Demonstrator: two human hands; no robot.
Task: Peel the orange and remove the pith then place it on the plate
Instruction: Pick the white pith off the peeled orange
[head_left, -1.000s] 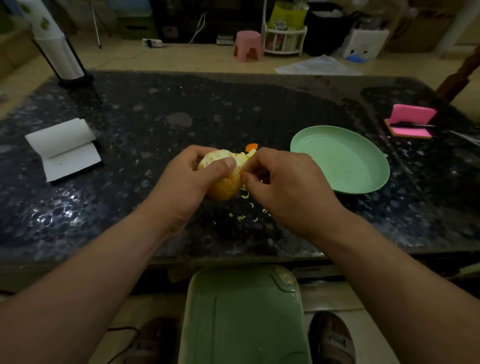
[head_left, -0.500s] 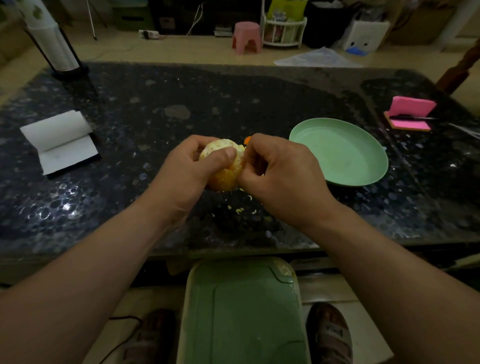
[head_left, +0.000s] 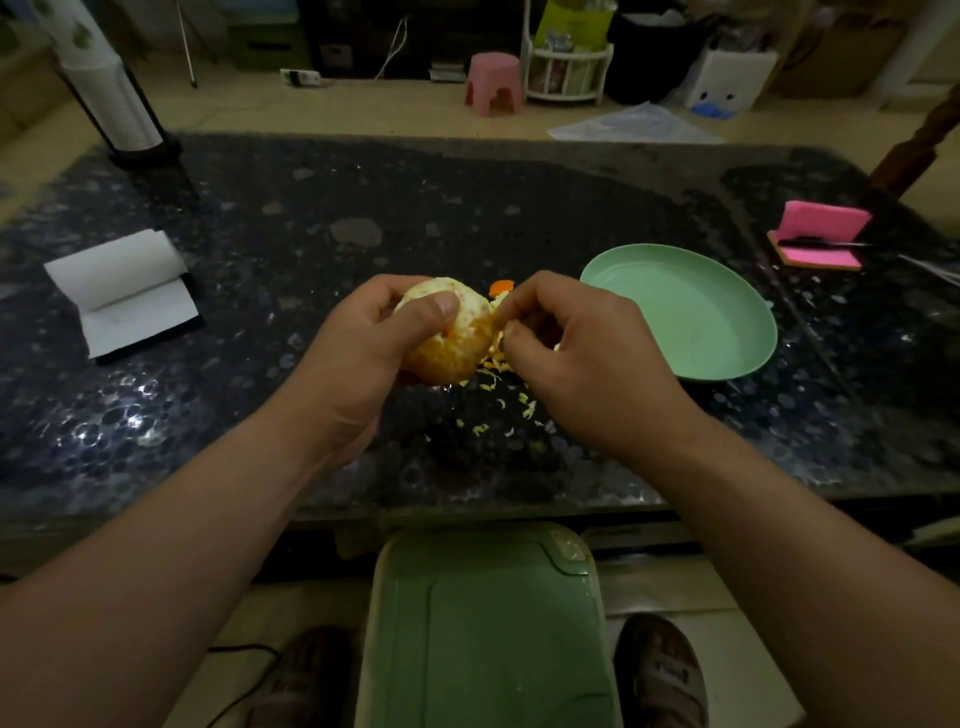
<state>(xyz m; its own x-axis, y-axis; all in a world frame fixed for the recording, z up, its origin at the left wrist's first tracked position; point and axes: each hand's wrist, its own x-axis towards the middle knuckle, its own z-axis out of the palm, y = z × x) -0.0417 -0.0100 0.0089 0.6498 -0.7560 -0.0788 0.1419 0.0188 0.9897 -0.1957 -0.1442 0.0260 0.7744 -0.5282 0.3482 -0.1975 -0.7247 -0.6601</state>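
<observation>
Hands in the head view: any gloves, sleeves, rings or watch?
None visible. The left hand and right hand are ungloved, no rings showing; the left forearm and right forearm are bare to the frame edge, without sleeve, watch or band.

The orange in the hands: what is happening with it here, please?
A person is cleaning a peeled orange over a dark table. The left hand grips the orange, thumb across the top. The right hand pinches pith at its side. Pale scraps lie on the table below, and a bit of peel behind. The orange is not yet on the green plate to the right.
</observation>
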